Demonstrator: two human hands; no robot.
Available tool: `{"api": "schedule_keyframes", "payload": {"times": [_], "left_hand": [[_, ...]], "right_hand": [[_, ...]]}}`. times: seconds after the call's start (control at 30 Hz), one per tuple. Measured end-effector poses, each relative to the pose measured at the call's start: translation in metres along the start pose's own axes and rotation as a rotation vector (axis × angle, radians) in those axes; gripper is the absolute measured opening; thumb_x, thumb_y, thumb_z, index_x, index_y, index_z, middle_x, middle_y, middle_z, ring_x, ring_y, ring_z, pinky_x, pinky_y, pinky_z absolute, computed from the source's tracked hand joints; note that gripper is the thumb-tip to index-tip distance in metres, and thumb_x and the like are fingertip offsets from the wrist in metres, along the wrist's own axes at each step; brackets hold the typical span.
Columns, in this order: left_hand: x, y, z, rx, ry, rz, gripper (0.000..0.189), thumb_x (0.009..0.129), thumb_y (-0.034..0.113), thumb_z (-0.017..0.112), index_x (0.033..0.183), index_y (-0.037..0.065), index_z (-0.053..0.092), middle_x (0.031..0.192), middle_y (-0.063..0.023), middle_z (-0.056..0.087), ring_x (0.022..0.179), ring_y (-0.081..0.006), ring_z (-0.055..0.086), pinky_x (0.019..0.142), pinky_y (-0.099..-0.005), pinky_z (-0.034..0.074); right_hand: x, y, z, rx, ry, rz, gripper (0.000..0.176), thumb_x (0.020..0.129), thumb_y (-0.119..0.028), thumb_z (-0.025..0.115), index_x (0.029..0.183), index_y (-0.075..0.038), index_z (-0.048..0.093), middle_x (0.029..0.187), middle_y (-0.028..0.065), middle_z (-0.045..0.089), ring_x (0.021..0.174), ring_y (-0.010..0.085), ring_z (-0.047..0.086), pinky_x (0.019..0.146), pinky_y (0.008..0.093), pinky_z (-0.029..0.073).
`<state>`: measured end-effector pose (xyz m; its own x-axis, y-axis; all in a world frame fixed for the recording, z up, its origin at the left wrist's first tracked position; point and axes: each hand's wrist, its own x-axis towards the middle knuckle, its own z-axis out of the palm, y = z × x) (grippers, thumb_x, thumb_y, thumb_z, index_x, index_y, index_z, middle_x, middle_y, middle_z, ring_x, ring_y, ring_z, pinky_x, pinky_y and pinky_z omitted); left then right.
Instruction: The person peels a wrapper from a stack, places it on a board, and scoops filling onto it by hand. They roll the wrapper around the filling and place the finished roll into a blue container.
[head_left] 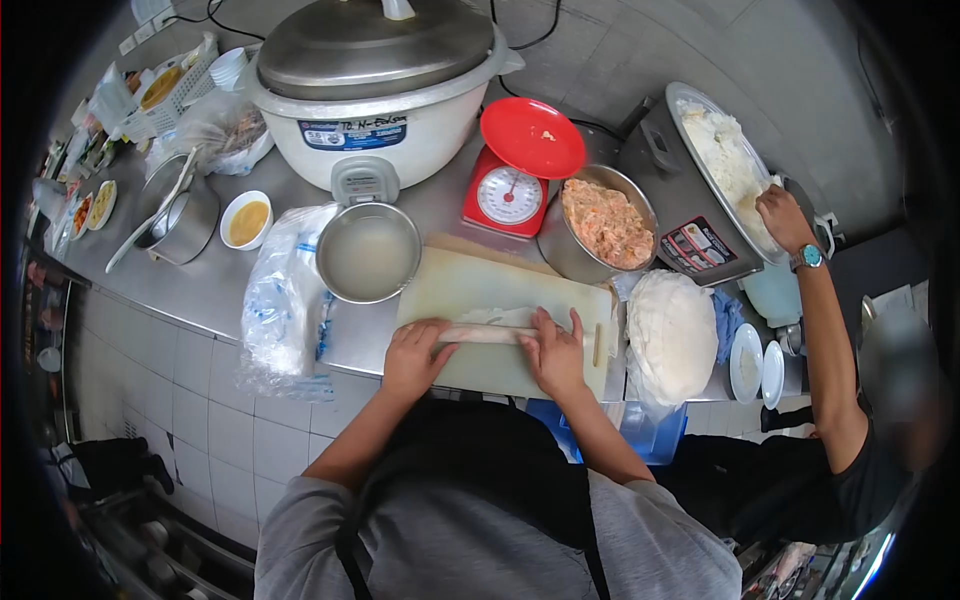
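A long, pale uncooked spring roll (487, 334) lies crosswise on a whitish cutting board (465, 275). My left hand (415, 357) has its fingers and thumb around the left end. At the right end, my right hand (556, 352) grips the roll, its fingers partly spread. A thin scrap of wrapper shows just beyond the roll. Right of the board sits a round stack of white wrappers (672, 340) on plastic. Behind the board is a metal pot of orange-pink minced filling (606, 225). A metal bowl of cloudy liquid (369, 253) stands at the board's upper left.
A red kitchen scale (508, 195) and a large rice cooker (375, 100) stand at the back. Plastic bags (285, 300) lie at the left, near a small bowl of yellow sauce (246, 221). On the right, a co-worker's hand (785, 215) reaches into a tray of white food (722, 150).
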<state>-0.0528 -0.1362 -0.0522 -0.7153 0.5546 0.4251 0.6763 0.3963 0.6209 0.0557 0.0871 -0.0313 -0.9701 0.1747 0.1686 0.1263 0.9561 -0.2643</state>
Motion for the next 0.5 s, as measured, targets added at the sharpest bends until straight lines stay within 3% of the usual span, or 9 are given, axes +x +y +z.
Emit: {"api": "schedule_keyframes", "payload": {"times": [0.17,0.2,0.33,0.43,0.47,0.5], "left_hand": [[-0.001,-0.002,0.004,0.007,0.002,-0.003,0.035,0.074,0.021,0.076,0.104,0.009,0.062,0.102,-0.0092,0.066,0.096,-0.0303,0.061,0.085,-0.0398,0.046],[-0.001,-0.002,0.003,0.010,-0.004,-0.005,0.035,0.075,0.021,0.076,0.104,0.009,0.062,0.103,-0.0093,0.066,0.097,-0.0305,0.061,0.085,-0.0399,0.046],[0.000,0.000,0.003,0.025,-0.012,0.026,0.033,0.076,0.020,0.075,0.103,0.007,0.062,0.102,-0.0104,0.065,0.097,-0.0302,0.060,0.084,-0.0401,0.046],[0.001,0.001,0.003,0.043,-0.026,0.036,0.032,0.076,0.019,0.074,0.103,0.008,0.062,0.101,-0.0099,0.065,0.096,-0.0304,0.060,0.084,-0.0409,0.045],[0.002,0.002,0.003,0.053,-0.046,0.041,0.032,0.076,0.019,0.074,0.103,0.008,0.062,0.101,-0.0095,0.064,0.096,-0.0302,0.060,0.085,-0.0411,0.045],[0.004,0.003,0.002,0.061,-0.058,0.037,0.032,0.076,0.018,0.074,0.103,0.009,0.062,0.100,-0.0092,0.064,0.096,-0.0300,0.059,0.085,-0.0412,0.044]], "right_hand": [[0.003,-0.015,0.005,0.130,0.037,0.003,0.053,0.092,-0.036,0.053,0.127,0.003,0.046,0.111,0.0182,0.064,0.099,0.0313,0.063,0.110,0.0527,0.022],[0.001,-0.009,0.001,-0.030,0.056,0.022,0.052,0.093,-0.036,0.052,0.126,0.004,0.046,0.106,0.0178,0.065,0.097,0.0316,0.063,0.110,0.0525,0.022],[-0.016,0.010,-0.026,-0.015,-0.058,0.220,0.050,0.093,-0.034,0.053,0.125,0.003,0.045,0.106,0.0194,0.064,0.098,0.0325,0.062,0.109,0.0525,0.024],[-0.006,0.002,0.005,0.140,0.047,0.079,0.048,0.092,-0.031,0.056,0.126,0.002,0.046,0.106,0.0184,0.065,0.099,0.0325,0.062,0.109,0.0523,0.026],[0.005,-0.011,0.016,0.152,0.120,-0.091,0.047,0.092,-0.030,0.056,0.126,0.000,0.046,0.109,0.0166,0.064,0.100,0.0322,0.062,0.109,0.0521,0.027],[0.003,-0.008,0.015,0.152,0.100,-0.046,0.047,0.092,-0.030,0.056,0.126,0.000,0.046,0.110,0.0159,0.064,0.101,0.0317,0.062,0.109,0.0520,0.027]]}}
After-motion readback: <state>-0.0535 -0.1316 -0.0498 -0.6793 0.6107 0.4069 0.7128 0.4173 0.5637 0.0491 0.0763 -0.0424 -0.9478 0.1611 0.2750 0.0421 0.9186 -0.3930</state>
